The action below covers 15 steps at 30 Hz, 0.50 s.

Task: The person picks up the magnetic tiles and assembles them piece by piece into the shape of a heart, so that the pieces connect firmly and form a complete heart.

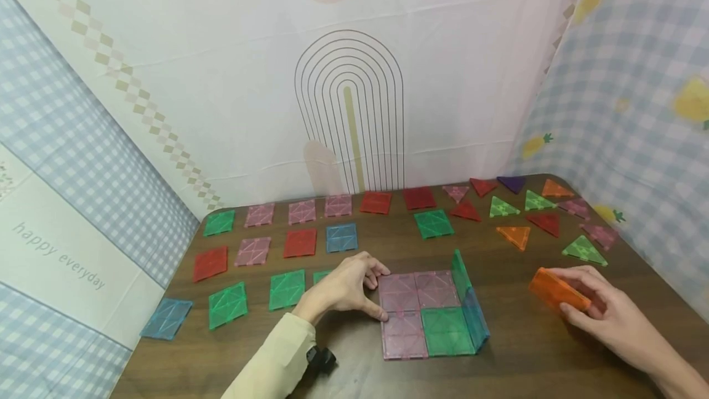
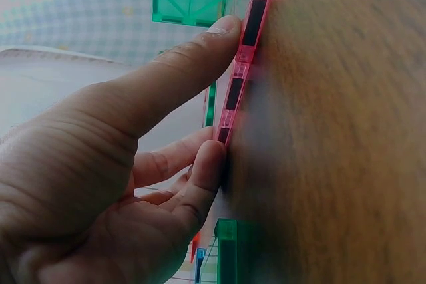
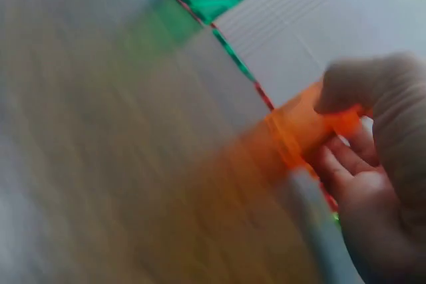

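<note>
My right hand [image 1: 604, 306] pinches an orange magnetic tile [image 1: 556, 291] between thumb and fingers, tilted above the table's right side. Three pink tiles [image 1: 397, 293] and a green tile [image 1: 447, 331] lie edge to edge as a flat square. Along that square's right side stand a green tile [image 1: 461, 274] and a blue tile [image 1: 477, 319], both upright. My left hand [image 1: 346, 288] steadies the square's left edge; in the left wrist view its thumb [image 2: 200, 51] and fingertips touch the pink edges, spread apart.
Square tiles in green, red, pink and blue lie spread over the left and back, such as a blue tile [image 1: 166, 319] and a red tile [image 1: 210, 263]. Triangular tiles, including an orange triangle [image 1: 514, 237], lie at the back right. Cloth [image 1: 249, 79] hangs behind the table [image 1: 532, 368].
</note>
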Available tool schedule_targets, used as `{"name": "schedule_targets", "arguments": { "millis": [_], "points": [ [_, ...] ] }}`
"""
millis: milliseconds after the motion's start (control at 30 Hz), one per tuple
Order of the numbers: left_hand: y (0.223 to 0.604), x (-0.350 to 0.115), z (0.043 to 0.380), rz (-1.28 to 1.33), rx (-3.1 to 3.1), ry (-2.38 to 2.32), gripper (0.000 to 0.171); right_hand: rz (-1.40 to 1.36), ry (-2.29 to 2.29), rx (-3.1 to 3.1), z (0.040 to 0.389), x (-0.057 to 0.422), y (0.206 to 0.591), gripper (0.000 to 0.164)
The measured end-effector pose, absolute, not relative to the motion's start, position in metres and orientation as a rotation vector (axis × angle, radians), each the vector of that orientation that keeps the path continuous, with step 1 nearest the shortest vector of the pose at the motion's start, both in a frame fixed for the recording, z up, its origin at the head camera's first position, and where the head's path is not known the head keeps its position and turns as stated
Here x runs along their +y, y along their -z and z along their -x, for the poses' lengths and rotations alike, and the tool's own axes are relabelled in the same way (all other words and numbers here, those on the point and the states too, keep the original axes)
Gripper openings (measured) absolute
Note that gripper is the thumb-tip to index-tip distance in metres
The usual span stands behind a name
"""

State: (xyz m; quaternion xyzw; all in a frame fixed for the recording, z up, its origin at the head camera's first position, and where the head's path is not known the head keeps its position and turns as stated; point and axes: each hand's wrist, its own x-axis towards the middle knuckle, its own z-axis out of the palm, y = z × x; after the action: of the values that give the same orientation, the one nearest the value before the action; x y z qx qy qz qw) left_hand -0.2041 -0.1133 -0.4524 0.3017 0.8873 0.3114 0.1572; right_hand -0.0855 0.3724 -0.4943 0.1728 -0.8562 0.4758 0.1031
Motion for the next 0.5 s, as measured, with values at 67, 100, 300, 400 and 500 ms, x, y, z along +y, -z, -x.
{"name": "schedule_targets", "arguments": {
  "millis": [67, 100, 300, 400, 500],
  "points": [
    [0.452, -0.113, 0.205, -0.862, 2.541, -0.889, 0.075, -0.455, -1.441, -2.496, 0.089, 0.37, 0.496, 0.054],
    [0.452, -0.114, 0.205, -0.86, 2.542, -0.886, 0.075, -0.418, -1.454, -2.479, 0.091, 0.369, 0.497, 0.049],
    [0.452, -0.115, 0.206, -0.858, 2.553, -0.867, 0.075, -0.272, -1.48, -2.404, 0.108, 0.356, 0.5, 0.031],
    [0.452, -0.114, 0.205, -0.858, 2.551, -0.866, 0.075, -0.274, -1.506, -2.39, 0.12, 0.346, 0.5, 0.028],
    [0.452, -0.113, 0.205, -0.86, 2.55, -0.863, 0.075, -0.302, -1.52, -2.381, 0.134, 0.334, 0.5, 0.028]
  ]
}}
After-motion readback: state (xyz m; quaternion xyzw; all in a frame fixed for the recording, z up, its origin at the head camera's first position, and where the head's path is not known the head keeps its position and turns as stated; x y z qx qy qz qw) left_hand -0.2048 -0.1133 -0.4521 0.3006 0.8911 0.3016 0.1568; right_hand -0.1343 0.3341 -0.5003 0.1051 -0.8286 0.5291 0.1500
